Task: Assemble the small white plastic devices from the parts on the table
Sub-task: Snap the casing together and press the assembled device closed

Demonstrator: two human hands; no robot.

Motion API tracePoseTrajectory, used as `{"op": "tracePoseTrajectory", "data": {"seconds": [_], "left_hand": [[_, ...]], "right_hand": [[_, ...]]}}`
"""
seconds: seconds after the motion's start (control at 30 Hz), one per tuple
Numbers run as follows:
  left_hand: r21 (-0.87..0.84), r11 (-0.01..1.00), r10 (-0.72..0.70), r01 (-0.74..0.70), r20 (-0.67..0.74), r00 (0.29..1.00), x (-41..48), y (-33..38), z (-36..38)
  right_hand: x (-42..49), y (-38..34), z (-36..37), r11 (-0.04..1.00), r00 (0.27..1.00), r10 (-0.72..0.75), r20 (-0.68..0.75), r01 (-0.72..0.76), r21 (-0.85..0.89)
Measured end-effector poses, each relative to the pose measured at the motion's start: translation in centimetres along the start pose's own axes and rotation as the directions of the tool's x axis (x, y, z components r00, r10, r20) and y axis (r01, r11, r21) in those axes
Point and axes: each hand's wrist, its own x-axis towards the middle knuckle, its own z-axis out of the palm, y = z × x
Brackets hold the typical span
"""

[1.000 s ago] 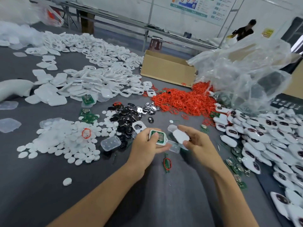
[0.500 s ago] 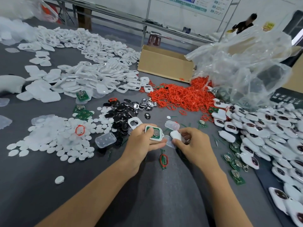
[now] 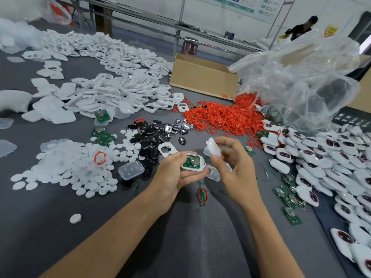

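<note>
The left hand [image 3: 174, 175] cups the shell [image 3: 193, 169], its board [image 3: 188, 162] face up, above the bench [image 3: 60, 227]. The right hand [image 3: 235, 169] pinches the cover [image 3: 212, 148] in thumb and fingers [image 3: 228, 140], just beside the shell, not touching it. Risk: the cover goes on skewed or reversed and won't snap, or pressing tips the board out of its seat.

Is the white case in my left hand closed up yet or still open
Open. The white case in the left hand shows its green board uncovered; the right hand pinches a white cover apart from it.
</note>
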Motion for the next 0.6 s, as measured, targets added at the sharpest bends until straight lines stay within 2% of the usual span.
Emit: {"op": "tracePoseTrajectory", "data": {"seconds": [0.13,0.27,0.4,0.6], "left_hand": [[0.022,1.000,-0.008,0.007,0.019,1.000,-0.08,0.00,0.08],[0.025,1.000,-0.011,0.009,0.054,0.998,-0.15,-0.02,0.25],[0.050,0.999,-0.011,0.008,0.053,0.999,-0.16,-0.07,0.24],[0.093,0.996,0.005,-0.009,0.049,0.999,-0.21,-0.18,0.20]], "right_hand": [[-0.24,-0.07,0.12,0.991,0.995,0.008,0.098,-0.021,0.131],[-0.43,0.15,0.38,0.996,0.987,-0.010,0.160,-0.005,0.091],[-0.51,0.41,0.34,0.999,0.987,-0.041,0.153,0.038,0.025],[-0.70,0.06,0.32,0.996,0.982,-0.088,0.168,0.082,0.042]]}}
